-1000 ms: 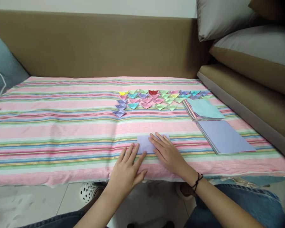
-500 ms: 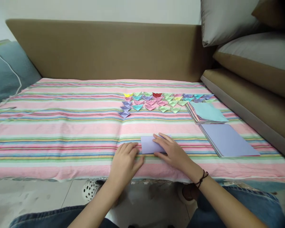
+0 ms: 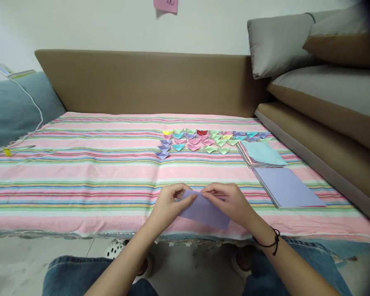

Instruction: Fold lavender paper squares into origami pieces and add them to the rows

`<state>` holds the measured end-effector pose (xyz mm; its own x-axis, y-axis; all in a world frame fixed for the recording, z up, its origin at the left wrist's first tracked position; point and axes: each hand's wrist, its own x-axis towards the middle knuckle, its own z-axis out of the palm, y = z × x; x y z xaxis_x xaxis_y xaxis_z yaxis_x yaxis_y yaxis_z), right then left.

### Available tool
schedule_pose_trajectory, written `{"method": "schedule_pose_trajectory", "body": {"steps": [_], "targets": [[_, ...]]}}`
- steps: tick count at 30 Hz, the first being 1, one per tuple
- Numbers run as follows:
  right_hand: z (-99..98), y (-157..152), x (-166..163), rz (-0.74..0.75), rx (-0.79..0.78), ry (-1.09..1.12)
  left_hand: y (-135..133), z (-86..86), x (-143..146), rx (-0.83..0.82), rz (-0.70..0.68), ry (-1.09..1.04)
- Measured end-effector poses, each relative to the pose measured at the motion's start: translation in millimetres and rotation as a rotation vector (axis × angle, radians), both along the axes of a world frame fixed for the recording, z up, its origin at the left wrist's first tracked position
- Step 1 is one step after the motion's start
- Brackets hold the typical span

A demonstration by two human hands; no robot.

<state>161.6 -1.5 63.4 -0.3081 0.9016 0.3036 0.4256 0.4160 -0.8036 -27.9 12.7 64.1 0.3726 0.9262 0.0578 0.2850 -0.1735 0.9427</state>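
Fingertips (image 3: 191, 198) of left hand (image 3: 168, 206) and right hand (image 3: 232, 203) pinch a lilac paper (image 3: 205, 213). Writing on the pink wall note (image 3: 165, 5) is unreadable.

A couch (image 3: 142, 82) under a striped cloth (image 3: 95, 172) carries everything. A blue stack (image 3: 263, 153) of paper lies on the cloth's right part. Just in front of the blue stack, nearer the person, lies a lilac stack (image 3: 288, 188), and their edges nearly meet. Left of the blue stack and just behind it spread rows of small folded shapes (image 3: 203, 142) in many colours. Far left of the blue stack, at the cloth's edge, lie a yellow bit (image 3: 8, 152) and a grey cushion (image 3: 15, 107)
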Motion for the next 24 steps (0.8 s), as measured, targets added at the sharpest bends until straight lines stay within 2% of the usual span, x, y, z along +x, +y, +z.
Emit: {"method": "schedule_pose_trajectory", "body": {"steps": [2,6,15,19,24], "targets": [[0.1,-2.6,-0.7,-0.005,-0.07,0.045,-0.2,0.4,4.5,-0.066,-0.003,-0.049],[-5.7,-5.4,-0.4,0.017,-0.099,0.031,1.0,-1.9,12.2,-0.008,-0.053,-0.044],[-11.1,-8.0,4.8,-0.018,-0.101,0.048,-2.7,-6.4,27.6,0.29,-0.073,0.382],[-10.9,-6.0,8.5,-0.024,-0.093,0.03,-4.1,-8.2,31.4,0.333,-0.078,0.46],[-8.1,-2.4,19.4,-0.046,-0.125,-0.009,2.6,0.4,22.5,0.306,-0.02,0.47]]}}
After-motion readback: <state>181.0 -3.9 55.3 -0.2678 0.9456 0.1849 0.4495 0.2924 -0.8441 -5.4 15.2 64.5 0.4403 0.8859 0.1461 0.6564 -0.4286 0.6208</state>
